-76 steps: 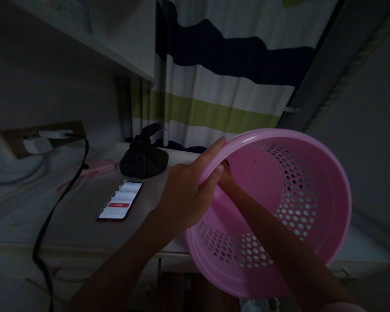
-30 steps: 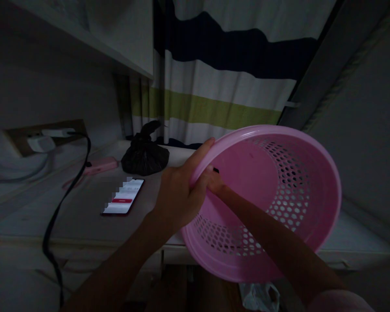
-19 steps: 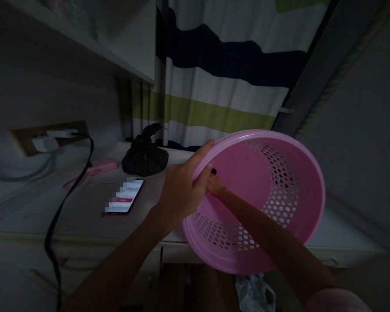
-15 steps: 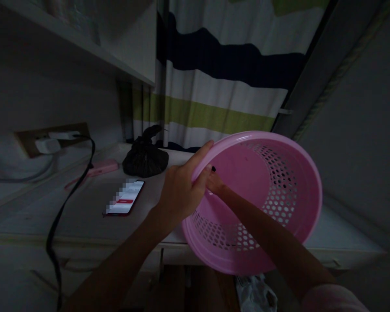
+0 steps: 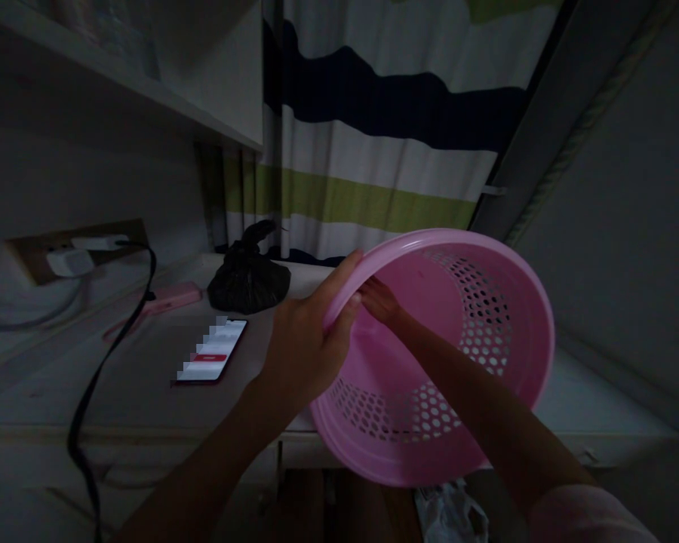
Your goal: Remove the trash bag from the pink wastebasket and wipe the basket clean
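Observation:
A pink plastic basket [image 5: 430, 460] with rows of holes is tilted on its side, its mouth facing me, above the front of the white desk. My left hand [image 5: 305, 339] is closed around the left of its rim, thumb on the inner side and fingers outside. Reaching inside the basket, my right hand [image 5: 382, 302] lies against the inner left wall with fingers stretched out. Its fingertips are partly hidden by the rim and my left hand, and I see nothing held in it.
A lit phone [image 5: 215, 354] lies on the desk [image 5: 130, 385], left of the basket. Behind it sit a knotted black plastic bag [image 5: 249, 283] and a pink strapped object [image 5: 175, 296]. A black cable [image 5: 96, 377] hangs from the wall socket [image 5: 28, 253]. Below is a clear plastic bag [image 5: 450, 513].
My right hand's fingers have straightened along the inner wall, and a small black thing seen at them earlier no longer shows. My left hand still grips the rim; the view has shifted slightly.

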Tool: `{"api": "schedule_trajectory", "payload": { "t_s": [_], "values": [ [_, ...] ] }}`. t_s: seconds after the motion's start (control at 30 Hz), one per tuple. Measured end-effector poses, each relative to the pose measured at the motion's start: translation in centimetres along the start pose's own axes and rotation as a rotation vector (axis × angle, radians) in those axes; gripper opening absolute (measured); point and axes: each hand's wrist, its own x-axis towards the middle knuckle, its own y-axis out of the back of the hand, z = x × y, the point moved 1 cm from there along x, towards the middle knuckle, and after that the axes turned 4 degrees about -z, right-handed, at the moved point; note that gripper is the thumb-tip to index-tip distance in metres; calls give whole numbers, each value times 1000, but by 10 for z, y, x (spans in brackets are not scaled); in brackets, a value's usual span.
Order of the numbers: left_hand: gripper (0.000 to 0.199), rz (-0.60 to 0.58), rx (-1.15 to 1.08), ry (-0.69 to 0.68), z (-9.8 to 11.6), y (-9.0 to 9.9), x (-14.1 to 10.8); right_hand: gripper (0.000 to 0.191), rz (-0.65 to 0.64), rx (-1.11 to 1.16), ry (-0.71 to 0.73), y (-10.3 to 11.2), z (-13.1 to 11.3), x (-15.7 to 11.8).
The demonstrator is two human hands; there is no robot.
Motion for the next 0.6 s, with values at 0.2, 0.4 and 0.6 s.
{"api": "schedule_trajectory", "payload": {
  "t_s": [0.2, 0.4, 0.6],
  "values": [
    [45, 38, 42, 13, -2, -1, -1, 43, 123, -144, 270, -25, 9, 10],
    [46, 56, 86, 4, -9, -4, 0, 49, 220, -208, 25, -24, 13, 7],
    [43, 103, 60, 26, -17, -4, 0, 57, 190, -221, -172, -25, 23, -4]
  ]
}}
